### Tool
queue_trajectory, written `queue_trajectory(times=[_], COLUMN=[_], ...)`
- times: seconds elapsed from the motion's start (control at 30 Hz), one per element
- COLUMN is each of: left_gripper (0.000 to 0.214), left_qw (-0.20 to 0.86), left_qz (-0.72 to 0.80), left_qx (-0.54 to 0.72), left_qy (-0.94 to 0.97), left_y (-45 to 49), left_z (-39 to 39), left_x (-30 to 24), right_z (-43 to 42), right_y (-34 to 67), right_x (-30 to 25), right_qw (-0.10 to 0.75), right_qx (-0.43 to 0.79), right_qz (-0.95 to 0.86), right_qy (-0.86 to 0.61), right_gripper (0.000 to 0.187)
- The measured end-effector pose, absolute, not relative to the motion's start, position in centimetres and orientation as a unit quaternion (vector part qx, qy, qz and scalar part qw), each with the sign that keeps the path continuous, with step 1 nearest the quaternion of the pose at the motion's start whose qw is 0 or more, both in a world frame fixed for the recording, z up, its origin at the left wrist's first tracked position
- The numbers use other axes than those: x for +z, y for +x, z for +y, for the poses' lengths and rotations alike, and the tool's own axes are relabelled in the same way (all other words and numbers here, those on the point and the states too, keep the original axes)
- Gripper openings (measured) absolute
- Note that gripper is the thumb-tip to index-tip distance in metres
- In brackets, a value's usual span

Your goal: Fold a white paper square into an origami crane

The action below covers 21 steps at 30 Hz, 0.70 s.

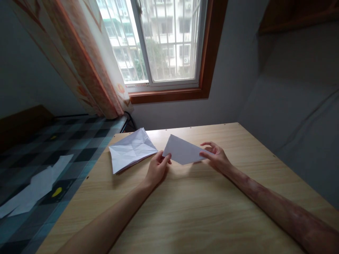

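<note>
A folded sheet of white paper, shaped like a kite, is held between both hands just above the wooden table. My left hand pinches its left corner, thumb on top. At the narrow right tip, my right hand grips the paper between thumb and fingers, the index finger raised and bent behind it. To the left of my left hand lies a stack of creased white paper with crossing fold lines. The undersides of the fingers are partly hidden by the paper.
The light wooden table fills the middle. Left of it stands a bed with a checked cover, strips of white paper lying on it. A window and patterned curtain are behind; a wall borders the right.
</note>
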<state>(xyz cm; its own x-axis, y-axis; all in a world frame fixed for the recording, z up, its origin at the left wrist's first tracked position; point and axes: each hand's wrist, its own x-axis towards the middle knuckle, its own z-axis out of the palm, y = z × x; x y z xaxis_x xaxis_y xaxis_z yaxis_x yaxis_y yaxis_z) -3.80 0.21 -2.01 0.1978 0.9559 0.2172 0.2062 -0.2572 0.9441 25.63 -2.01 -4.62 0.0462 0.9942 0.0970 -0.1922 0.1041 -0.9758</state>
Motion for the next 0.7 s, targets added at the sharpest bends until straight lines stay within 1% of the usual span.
queue_trajectory(times=[0.07,0.2,0.3,0.43,0.6,0.7], left_gripper=[0.037,0.037,0.037,0.038,0.038,0.037], left_qw=[0.410,0.413,0.409,0.390,0.375,0.362], left_qz=[0.448,0.456,0.456,0.451,0.458,0.461], left_qx=[0.457,0.450,0.431,0.412,0.389,0.384], left_qy=[0.650,0.647,0.663,0.689,0.706,0.713], left_y=[-3.8,-3.9,-3.9,-3.8,-3.7,-3.6], left_z=[0.3,0.2,-0.3,-0.9,-1.1,-1.1], left_x=[-2.0,-2.0,-1.8,-1.6,-1.9,-2.1], right_z=[-2.2,-2.2,-1.9,-1.5,-1.6,-1.5], right_y=[25.6,25.6,25.8,26.0,26.3,26.3], right_x=[-4.4,-4.4,-4.6,-5.1,-5.9,-6.3], right_qw=[0.583,0.586,0.602,0.638,0.632,0.631], right_qx=[0.524,0.499,0.477,0.464,0.453,0.410], right_qz=[-0.447,-0.448,-0.450,-0.407,-0.429,-0.458], right_qy=[-0.431,-0.454,-0.456,-0.462,-0.460,-0.473], right_gripper=[0.062,0.051,0.049,0.056,0.070,0.073])
